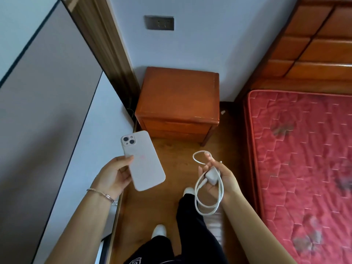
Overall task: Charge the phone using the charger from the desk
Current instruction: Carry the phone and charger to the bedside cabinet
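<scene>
My left hand [112, 175] grips a phone [143, 161] in a pale case, back side up with the camera lenses at the top left. My right hand [222, 177] lies palm up and holds a white charger plug [211, 176] with its white cable [202, 197] coiled in loops that hang below the palm. Both hands hover above the wooden floor, in front of a wooden nightstand [178, 100]. A grey wall socket [159, 22] sits on the wall above the nightstand.
A bed with a red quilted mattress [304, 159] and a wooden headboard [314, 40] fills the right side. A wardrobe with sliding panels [47, 111] runs along the left. My legs and white shoes stand on the floor strip between them.
</scene>
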